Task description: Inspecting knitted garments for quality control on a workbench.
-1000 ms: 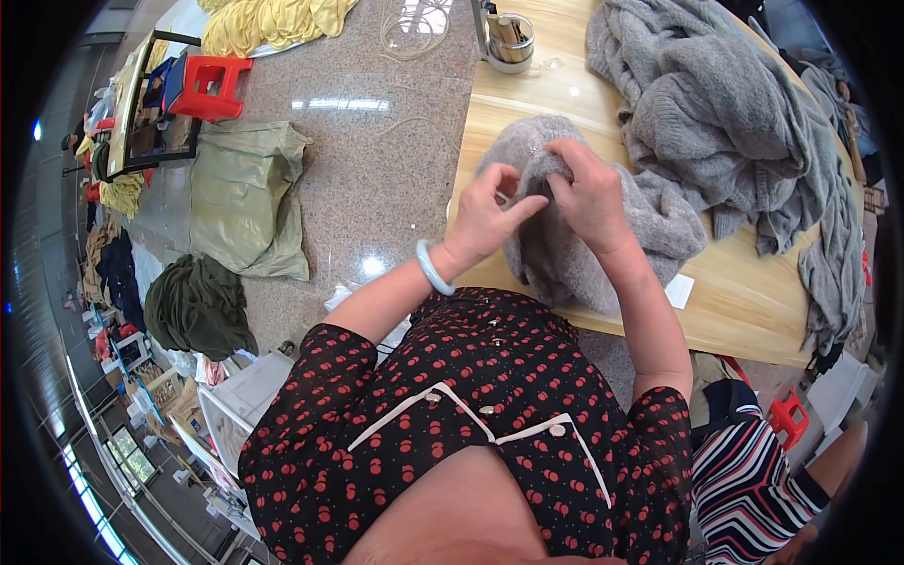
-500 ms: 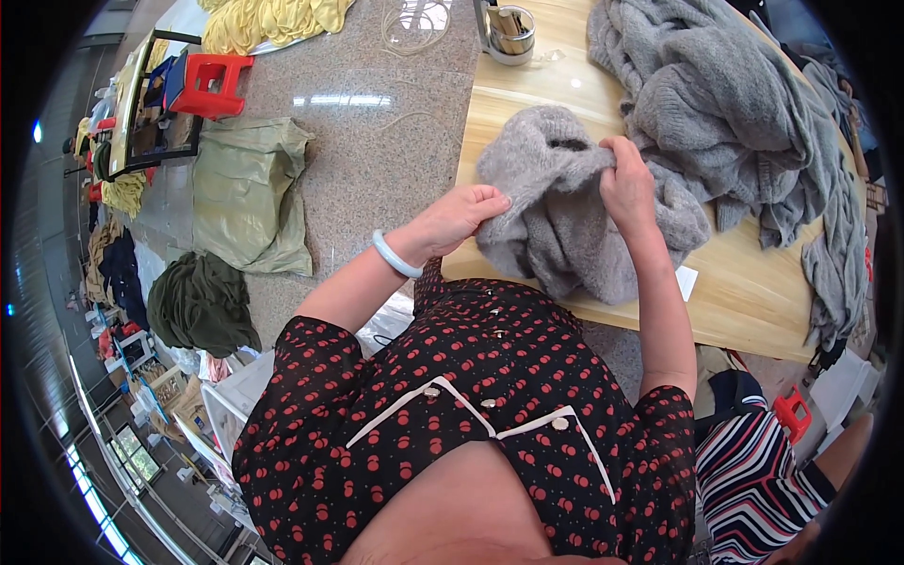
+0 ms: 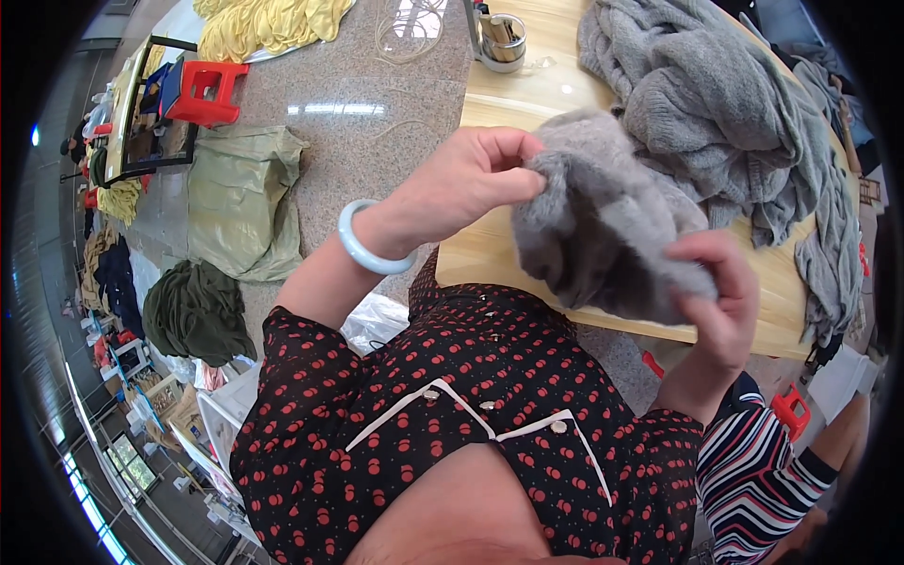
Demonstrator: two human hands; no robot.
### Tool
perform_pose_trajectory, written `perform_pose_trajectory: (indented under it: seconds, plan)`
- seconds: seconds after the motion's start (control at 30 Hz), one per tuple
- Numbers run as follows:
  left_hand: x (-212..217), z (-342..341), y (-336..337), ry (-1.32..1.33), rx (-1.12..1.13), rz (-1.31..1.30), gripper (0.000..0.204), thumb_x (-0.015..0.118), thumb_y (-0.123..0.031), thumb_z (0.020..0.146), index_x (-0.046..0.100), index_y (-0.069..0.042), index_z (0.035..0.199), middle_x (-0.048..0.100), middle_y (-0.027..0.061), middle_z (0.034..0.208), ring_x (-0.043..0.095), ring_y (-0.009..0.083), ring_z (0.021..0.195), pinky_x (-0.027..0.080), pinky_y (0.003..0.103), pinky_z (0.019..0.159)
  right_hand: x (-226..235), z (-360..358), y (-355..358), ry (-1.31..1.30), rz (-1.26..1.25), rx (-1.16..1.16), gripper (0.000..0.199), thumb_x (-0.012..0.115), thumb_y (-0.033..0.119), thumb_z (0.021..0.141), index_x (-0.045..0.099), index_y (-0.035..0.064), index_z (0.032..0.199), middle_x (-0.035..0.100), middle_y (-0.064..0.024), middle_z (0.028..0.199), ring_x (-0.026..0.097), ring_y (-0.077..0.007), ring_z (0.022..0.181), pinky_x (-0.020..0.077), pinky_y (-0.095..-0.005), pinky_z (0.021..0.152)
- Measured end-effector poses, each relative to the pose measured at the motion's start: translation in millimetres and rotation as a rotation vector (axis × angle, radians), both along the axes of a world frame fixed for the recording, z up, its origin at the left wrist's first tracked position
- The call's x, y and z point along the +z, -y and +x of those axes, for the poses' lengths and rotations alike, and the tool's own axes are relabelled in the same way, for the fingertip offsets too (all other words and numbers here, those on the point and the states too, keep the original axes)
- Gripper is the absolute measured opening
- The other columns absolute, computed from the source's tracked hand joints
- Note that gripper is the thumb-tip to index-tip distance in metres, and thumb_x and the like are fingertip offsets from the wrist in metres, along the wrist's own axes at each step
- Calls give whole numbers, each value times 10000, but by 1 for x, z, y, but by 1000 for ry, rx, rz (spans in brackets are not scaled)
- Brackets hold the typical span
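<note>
A fuzzy grey knit garment (image 3: 603, 217) is stretched between my hands above the near part of the wooden table (image 3: 480, 259). My left hand (image 3: 471, 179), with a pale bangle on its wrist, pinches the garment's upper left edge between thumb and fingers. At the lower right, my right hand (image 3: 720, 292) grips another part of its edge, slightly blurred by motion. A dark opening shows in the cloth between the hands. What kind of garment it is, I cannot tell.
A heap of grey knitwear (image 3: 706, 104) covers the table's right side. A metal cup of tools (image 3: 504, 42) stands at the far edge. On the floor to the left are an olive sack (image 3: 245, 202), dark green cloth (image 3: 198, 311) and a red stool (image 3: 207, 92). Someone in striped clothing (image 3: 763, 471) is at my right.
Both hands have raised the garment closer and spread it wider. My left hand moved up and right; my right hand moved down and right, turning over.
</note>
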State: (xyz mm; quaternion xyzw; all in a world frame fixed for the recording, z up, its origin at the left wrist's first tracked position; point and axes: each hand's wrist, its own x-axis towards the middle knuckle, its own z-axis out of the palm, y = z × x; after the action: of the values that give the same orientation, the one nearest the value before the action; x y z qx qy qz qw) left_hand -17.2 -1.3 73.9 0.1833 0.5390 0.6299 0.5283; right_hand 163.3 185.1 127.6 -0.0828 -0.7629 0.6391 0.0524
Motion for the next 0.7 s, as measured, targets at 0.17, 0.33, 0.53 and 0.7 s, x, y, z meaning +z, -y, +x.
perform_pose_trajectory:
  seconds: [0.17, 0.33, 0.53, 0.7]
  plan:
    - [-33, -1, -15, -78, 51, -26, 78, 565, -55, 761, 564, -40, 838, 530, -41, 738, 476, 29, 654, 393, 177, 606, -51, -30, 25, 285, 275, -43, 263, 594, 58, 731, 564, 12, 988, 551, -57, 764, 488, -75, 665, 385, -199, 607]
    - [-59, 5, -11, 192, 104, -64, 95, 590, -91, 785, 561, -34, 855, 537, -32, 762, 479, 39, 670, 398, 175, 616, -87, -53, 39, 34, 304, -149, 219, 597, 106, 771, 590, 16, 970, 545, -51, 624, 460, -62, 540, 381, -223, 504]
    - [-61, 6, -8, -13, 49, -43, 64, 566, -77, 816, 570, -31, 860, 573, -11, 809, 520, 53, 730, 427, 190, 671, -98, -66, 43, 26, 287, -172, 167, 589, 90, 752, 606, 3, 893, 549, -77, 594, 478, -70, 531, 399, -239, 500]
    - [-66, 19, -13, -398, 102, -135, 61, 565, -75, 808, 566, -18, 829, 570, -9, 748, 507, 51, 670, 415, 211, 603, -109, -72, 46, -54, 372, -247, 114, 567, 94, 719, 605, 36, 809, 584, -139, 691, 579, -287, 610, 452, -338, 546]
